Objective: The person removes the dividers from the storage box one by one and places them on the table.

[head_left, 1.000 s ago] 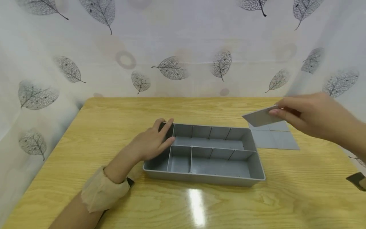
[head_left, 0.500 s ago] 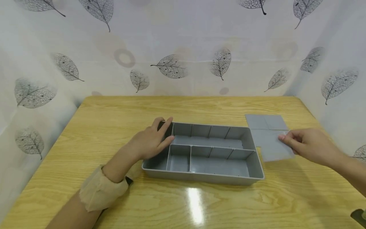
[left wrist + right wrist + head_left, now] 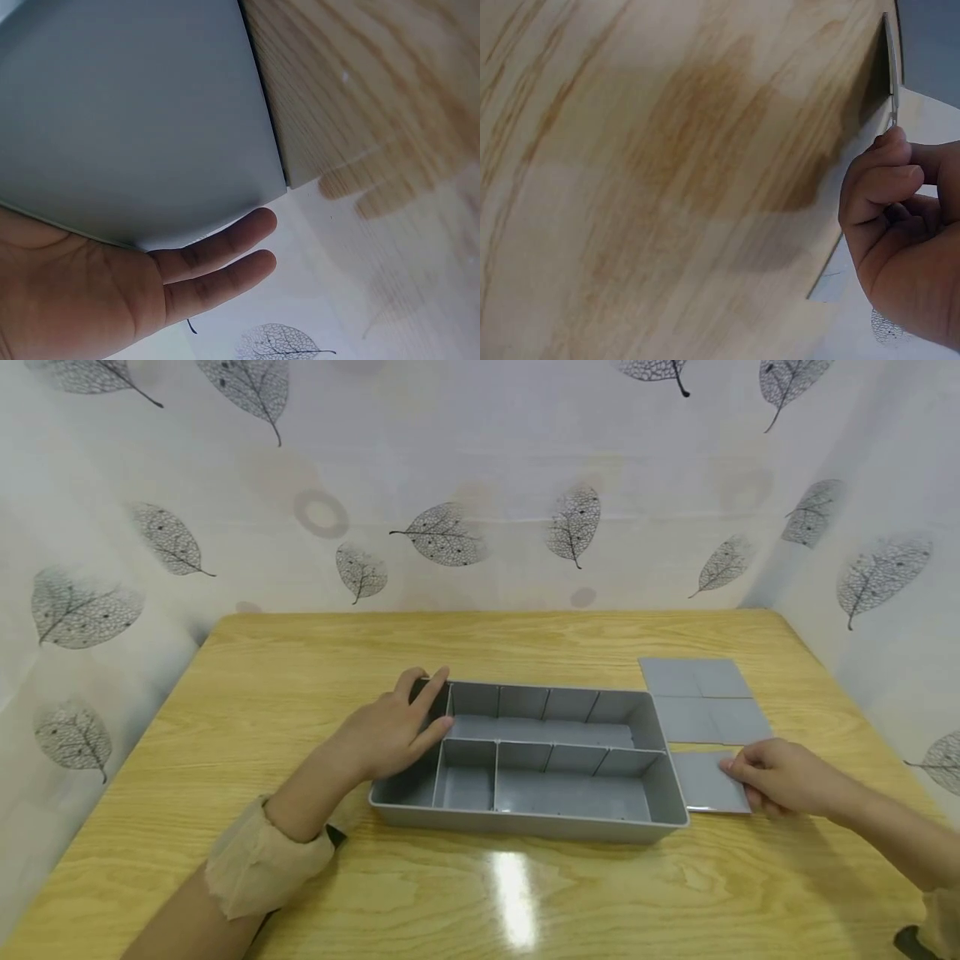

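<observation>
My left hand [image 3: 390,735] rests over the left end of a grey divided storage box [image 3: 525,827]. Its thumb reaches in over the divider, and other fingers lie at the far left corner. From the left wrist, two straight fingers [image 3: 225,287] of it extend along the outside of the box wall [image 3: 142,127]. My right hand [image 3: 783,781] pinches the right edge of a thin grey divider panel [image 3: 711,782] between thumb and fingers. That panel lies nearly flat, close over the table beside the box's right end. Edge-on, the panel [image 3: 892,75] shows in the right wrist view.
Behind the held panel, several similar grey panels [image 3: 701,697] lie flat side by side on the wooden table [image 3: 337,893]. Partitions split the box into compartments, and slots line its inner walls. A leaf-patterned curtain [image 3: 480,468] hangs behind and at both sides.
My right hand has brought the panel from above the flat panels down and toward me, now near the table beside the box's right end. The left hand stays on the box.
</observation>
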A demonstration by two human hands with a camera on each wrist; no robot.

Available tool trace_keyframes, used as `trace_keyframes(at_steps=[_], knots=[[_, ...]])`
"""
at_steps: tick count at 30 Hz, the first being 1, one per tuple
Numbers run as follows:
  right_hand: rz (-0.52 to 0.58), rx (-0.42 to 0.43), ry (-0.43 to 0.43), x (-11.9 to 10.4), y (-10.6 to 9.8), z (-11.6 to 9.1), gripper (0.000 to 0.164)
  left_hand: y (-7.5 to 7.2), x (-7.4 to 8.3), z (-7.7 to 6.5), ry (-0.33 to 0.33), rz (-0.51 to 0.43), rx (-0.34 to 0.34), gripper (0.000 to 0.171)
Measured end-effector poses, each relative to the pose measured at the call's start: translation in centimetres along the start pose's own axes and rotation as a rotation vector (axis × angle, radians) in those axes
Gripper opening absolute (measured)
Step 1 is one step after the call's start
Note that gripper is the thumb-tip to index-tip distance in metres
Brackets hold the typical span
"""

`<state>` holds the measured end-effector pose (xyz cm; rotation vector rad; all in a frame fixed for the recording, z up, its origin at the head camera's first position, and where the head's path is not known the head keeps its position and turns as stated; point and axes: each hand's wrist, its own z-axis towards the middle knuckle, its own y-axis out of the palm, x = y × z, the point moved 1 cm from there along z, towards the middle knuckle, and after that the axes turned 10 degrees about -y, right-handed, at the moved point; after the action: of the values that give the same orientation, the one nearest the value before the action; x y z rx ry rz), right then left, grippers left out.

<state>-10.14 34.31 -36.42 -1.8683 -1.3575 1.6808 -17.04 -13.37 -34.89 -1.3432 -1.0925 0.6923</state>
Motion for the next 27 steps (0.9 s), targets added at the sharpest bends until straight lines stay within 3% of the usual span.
trace_keyframes(at_steps=[11,27], knots=[[-0.098,0.009,0.057,1.3,0.1,0.7,0.047,0.0,0.1,0.0,-0.001,0.013,0.007,0.068],[-0.190,0.029,0.035,1.8,-0.3,1.1,0.048,0.0,0.0,0.1,-0.007,0.026,0.005,0.068]])
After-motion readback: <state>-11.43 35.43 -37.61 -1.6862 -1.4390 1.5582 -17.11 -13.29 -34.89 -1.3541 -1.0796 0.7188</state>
